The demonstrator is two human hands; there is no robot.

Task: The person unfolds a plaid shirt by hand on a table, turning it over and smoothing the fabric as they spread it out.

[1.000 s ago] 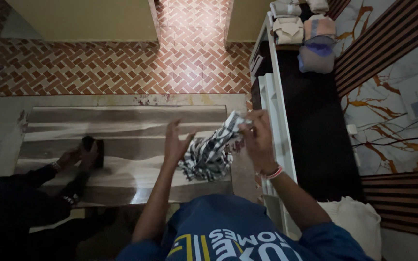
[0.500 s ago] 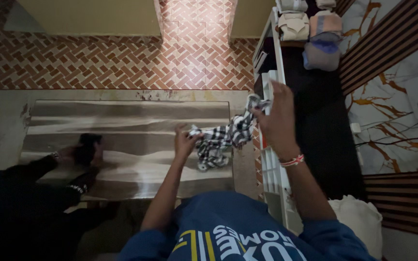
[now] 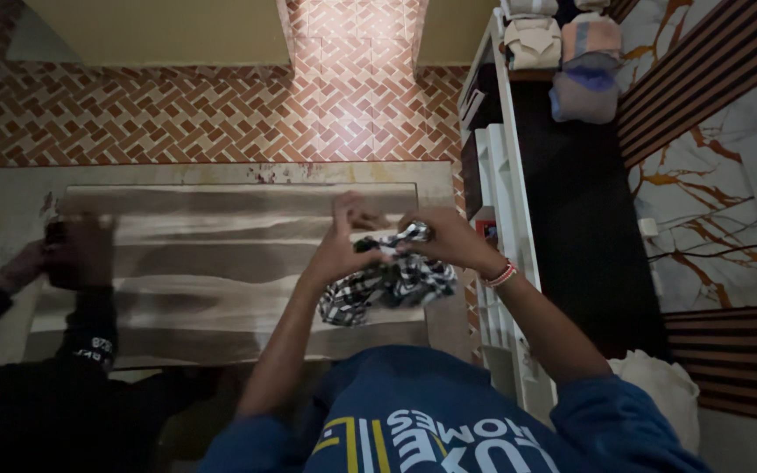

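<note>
Head view: a person in a blue printed shirt bunches a black-and-white checked cloth over the right end of a long table, whose top shows pale and brown wavy bands like polished wood grain. The cloth is soft and crumpled, its loose end hanging down toward the table's near edge. The left hand closes around the cloth's upper left part, fingers curled and thumb raised. The right hand, a red-and-white band at its wrist, pinches the cloth's top between bent fingers, just beside the left hand; both hands grip the fabric firmly, neither spread open.

At the table's left end a second person in dark sleeves holds a dark object; it is too blurred to identify. Beyond the table's far edge lies a floor of red-brown bricks in a herringbone pattern. To the right stands a white shelf unit with a black top, carrying folded cloths at its far end. A marble-look wall with orange veins and dark wooden slats runs along the right.
</note>
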